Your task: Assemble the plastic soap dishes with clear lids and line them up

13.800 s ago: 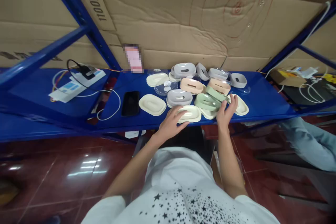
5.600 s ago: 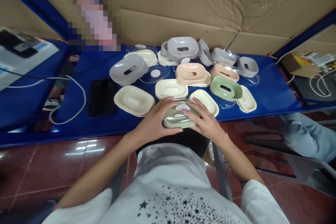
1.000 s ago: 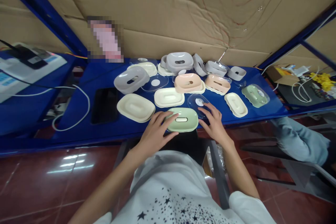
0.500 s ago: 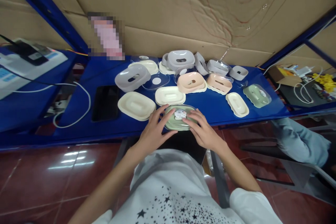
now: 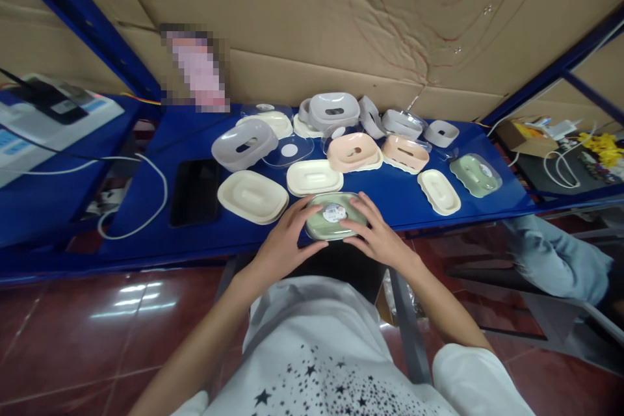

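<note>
- The left hand (image 5: pixel 285 244) gripped the left end of a green soap dish (image 5: pixel 334 216), fingers curled over its rim
- The right hand (image 5: pixel 377 237) gripped the right end of the same dish, its fingers lying across the clear lid (image 5: pixel 322 203) that sat on top
- A round white sticker (image 5: pixel 334 212) showed through the middle of that lid
- The dish sat at the near edge of the blue shelf (image 5: pixel 400 192), straight in front of the person
- Just behind it lay a cream tray (image 5: pixel 314 177), and to the left of that a larger cream tray (image 5: pixel 252 196)
- A grey soap dish (image 5: pixel 244 143) stood tilted behind the larger tray, with a loose clear lid (image 5: pixel 288 150) just beside it
- Two peach soap dishes (image 5: pixel 353 151) stood side by side farther back
- Another cream tray (image 5: pixel 438 192) lay to the right, well apart from the hands
- A second green soap dish with a clear lid (image 5: pixel 474 175) stood near the right end of the shelf
- A black phone (image 5: pixel 195 191) lay flat to the left, near a white cable (image 5: pixel 146 221)
- More grey dishes (image 5: pixel 334 109) crowded the back of the shelf against the cardboard wall (image 5: pixel 312 26)
</note>
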`<state>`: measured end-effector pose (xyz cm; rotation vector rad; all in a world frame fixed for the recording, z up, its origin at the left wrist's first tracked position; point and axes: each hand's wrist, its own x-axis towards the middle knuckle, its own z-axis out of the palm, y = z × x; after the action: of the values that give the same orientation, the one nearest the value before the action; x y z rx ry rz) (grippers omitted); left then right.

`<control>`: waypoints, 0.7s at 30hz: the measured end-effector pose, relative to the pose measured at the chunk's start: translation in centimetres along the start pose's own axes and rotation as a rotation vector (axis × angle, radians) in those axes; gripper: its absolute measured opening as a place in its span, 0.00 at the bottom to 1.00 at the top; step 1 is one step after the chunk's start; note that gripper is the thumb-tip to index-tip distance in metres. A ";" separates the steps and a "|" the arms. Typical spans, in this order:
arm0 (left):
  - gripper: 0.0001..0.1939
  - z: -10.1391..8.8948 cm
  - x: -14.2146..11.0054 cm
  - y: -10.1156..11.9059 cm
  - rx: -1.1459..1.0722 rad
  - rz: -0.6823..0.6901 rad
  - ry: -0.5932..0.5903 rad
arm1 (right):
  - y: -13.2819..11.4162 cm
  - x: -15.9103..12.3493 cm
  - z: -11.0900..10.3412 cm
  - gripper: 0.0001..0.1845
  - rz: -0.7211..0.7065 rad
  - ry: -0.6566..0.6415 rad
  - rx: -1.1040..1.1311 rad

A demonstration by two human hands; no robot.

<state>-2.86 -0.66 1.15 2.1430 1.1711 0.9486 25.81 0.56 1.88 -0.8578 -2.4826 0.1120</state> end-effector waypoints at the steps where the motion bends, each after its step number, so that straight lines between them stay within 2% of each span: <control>1: 0.39 -0.1 0.0 0.1 -0.005 -0.004 -0.010 | -0.2 -0.2 -0.1 0.25 -0.001 0.005 -0.004; 4: 0.43 -0.3 -0.2 0.6 0.014 -0.019 -0.024 | -0.5 -1.5 -0.8 0.30 0.056 0.058 -0.004; 6: 0.43 -0.4 -0.3 0.8 0.040 -0.029 -0.018 | 0.7 -3.6 -2.2 0.34 0.149 0.179 -0.084; 9: 0.39 -0.4 -0.3 1.0 0.053 -0.044 -0.026 | 6.0 -8.6 -6.5 0.43 0.363 0.458 -0.386; 12: 0.34 -0.3 -0.2 1.1 0.072 -0.035 -0.036 | 14.0 -14.5 -13.2 0.49 0.693 0.622 -0.641; 14: 0.31 -0.1 -0.1 1.1 0.093 -0.025 -0.038 | 18.5 -17.5 -17.5 0.42 0.990 0.642 -0.673; 16: 0.30 -0.1 0.0 1.1 0.104 -0.024 -0.039 | 21.5 -19.2 -20.3 0.34 1.136 0.660 -0.685; 18: 0.29 0.0 0.0 1.1 0.105 -0.024 -0.041 | 23.1 -19.7 -21.3 0.30 1.175 0.649 -0.678; 21: 0.26 0.1 0.0 1.0 0.118 -0.013 -0.040 | 24.1 -19.3 -20.7 0.25 1.170 0.582 -0.645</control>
<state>-2.30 -1.18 1.79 2.2333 1.2473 0.8464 62.30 6.54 5.73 -2.1309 -1.2037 -0.4921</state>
